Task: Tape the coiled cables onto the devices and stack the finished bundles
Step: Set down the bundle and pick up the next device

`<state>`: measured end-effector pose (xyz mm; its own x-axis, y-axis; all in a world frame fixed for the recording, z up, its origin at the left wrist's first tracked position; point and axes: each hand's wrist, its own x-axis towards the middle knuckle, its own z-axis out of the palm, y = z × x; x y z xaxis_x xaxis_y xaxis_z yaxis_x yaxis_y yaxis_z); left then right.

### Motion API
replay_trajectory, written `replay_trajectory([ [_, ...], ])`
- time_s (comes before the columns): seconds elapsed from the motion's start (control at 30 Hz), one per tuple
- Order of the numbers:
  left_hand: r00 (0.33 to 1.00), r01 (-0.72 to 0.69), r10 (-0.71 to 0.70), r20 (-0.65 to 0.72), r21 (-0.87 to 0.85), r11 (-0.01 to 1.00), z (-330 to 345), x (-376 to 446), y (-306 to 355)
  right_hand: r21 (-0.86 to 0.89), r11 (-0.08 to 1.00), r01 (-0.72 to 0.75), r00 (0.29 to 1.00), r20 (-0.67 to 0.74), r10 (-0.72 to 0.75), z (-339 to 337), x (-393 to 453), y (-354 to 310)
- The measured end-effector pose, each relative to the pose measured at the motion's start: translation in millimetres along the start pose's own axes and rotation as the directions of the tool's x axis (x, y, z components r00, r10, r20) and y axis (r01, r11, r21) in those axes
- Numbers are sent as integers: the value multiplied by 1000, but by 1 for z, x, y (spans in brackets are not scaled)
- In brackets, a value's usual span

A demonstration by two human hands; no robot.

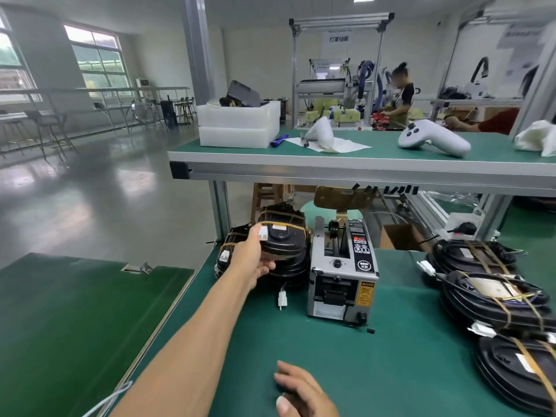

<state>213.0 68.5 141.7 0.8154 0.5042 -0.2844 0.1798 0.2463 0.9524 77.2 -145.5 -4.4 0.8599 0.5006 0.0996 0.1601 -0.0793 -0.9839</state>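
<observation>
Two hands are in my view. My left hand (255, 260) reaches out over the green bench mat (346, 362), fingers and thumb curled round the edge of a black round device bundle bound with tan tape (281, 240). That bundle sits on top of a stack of similar black taped bundles (288, 272) at the far left of the mat, against the aluminium leg of the upper shelf (221, 206). A white plug connector (263, 233) sticks up just above my knuckles, and another white connector on a short lead (282, 299) hangs down at the foot of the stack.

My right hand (304, 389) hovers low near the bottom edge of the view, fingers loosely curved and close together, holding nothing.

Just right of the stack, almost touching it, stands a grey and black automatic tape dispenser (343, 269); it closes off that side of the stack. Well apart on the right lie three more black cable-wrapped devices strapped with tan tape (493, 296), in a row running toward me.

Above runs a green-topped upper shelf (361, 158), carrying stacked translucent white plastic boxes (239, 126), a white handheld controller (433, 138) and a white curved shell on paper (321, 136). Short black tape strips (391, 189) hang from its underside. Beyond, another person (400, 94) works at a far bench.
</observation>
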Motion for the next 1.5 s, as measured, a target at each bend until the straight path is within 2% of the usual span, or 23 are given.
replay_trajectory([
  [0.2,997,33,-48,66,204,978,9,28,7,-37,999,29,998,64,-26,-1,2,4],
  [0.3,992,36,-78,96,378,925,10,30,16,-22,999,-27,992,119,29,-3,4,6],
  [0.37,990,38,-95,108,435,899,9,31,18,0,996,-90,988,125,90,-4,6,7],
  [0.47,985,57,-129,116,488,871,8,31,14,20,990,-143,980,141,139,-4,8,5],
  [0.7,975,109,-179,133,420,901,-6,29,3,37,999,-4,1000,10,4,5,5,6],
  [0.87,995,54,-78,65,310,949,-5,10,-2,69,998,12,999,-49,-9,5,4,2],
  [0.93,994,-77,100,-48,353,932,-6,-2,-9,69,998,8,998,-62,-3,5,2,-3],
  [0.97,968,-180,234,-96,387,904,-9,-11,-14,71,997,5,998,-70,0,4,1,-6],
  [1.03,869,-400,482,-112,415,817,-23,-35,-36,83,996,-12,996,-82,19,3,-2,-12],
  [1.1,809,-515,585,-45,426,744,-44,-62,-64,100,995,-29,994,-100,39,2,-3,-18],
  [1.2,860,-470,507,59,477,743,-76,-93,-103,111,993,-50,988,-142,66,-1,-6,-25],
  [1.33,918,-331,396,8,563,757,-102,-112,-143,165,979,-118,984,-110,137,-5,-7,-28],
  [1.43,916,-318,401,-37,544,776,-107,-116,-155,483,851,-206,927,-182,328,-19,-1,-30],
  [1.5,912,-332,409,-33,526,783,-107,-112,-156,645,749,-153,838,-318,444,-47,7,-35],
])
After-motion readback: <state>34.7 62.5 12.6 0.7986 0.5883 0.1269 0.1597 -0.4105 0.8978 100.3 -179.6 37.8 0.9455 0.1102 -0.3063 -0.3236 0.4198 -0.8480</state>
